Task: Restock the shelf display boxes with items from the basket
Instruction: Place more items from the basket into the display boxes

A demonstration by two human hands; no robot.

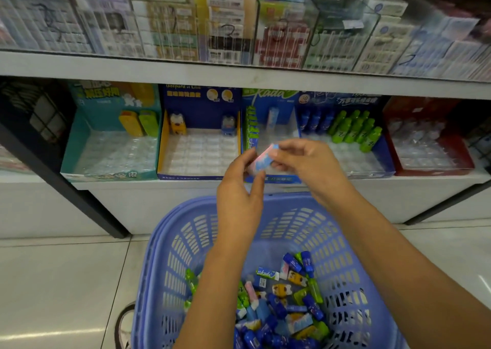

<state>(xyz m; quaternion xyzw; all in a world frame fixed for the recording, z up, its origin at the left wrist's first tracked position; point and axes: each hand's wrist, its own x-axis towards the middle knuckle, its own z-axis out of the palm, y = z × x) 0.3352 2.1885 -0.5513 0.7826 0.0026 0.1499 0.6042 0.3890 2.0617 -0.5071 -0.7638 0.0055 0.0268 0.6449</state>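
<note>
A small pink and blue packet is held between both hands in front of the lower shelf. My left hand touches its lower end with thumb and fingers. My right hand pinches its upper end. Behind it stands the blue Kada display box, nearly bare inside. To its left sits the dark blue Gaspard box and a teal box. Below my arms, a blue plastic basket holds several small packets and tubes.
A blue box with green and blue bottles and a red box stand to the right on the same shelf. The upper shelf is packed with boxed goods behind clear fronts. A black shelf post slants at the left. Pale floor tiles surround the basket.
</note>
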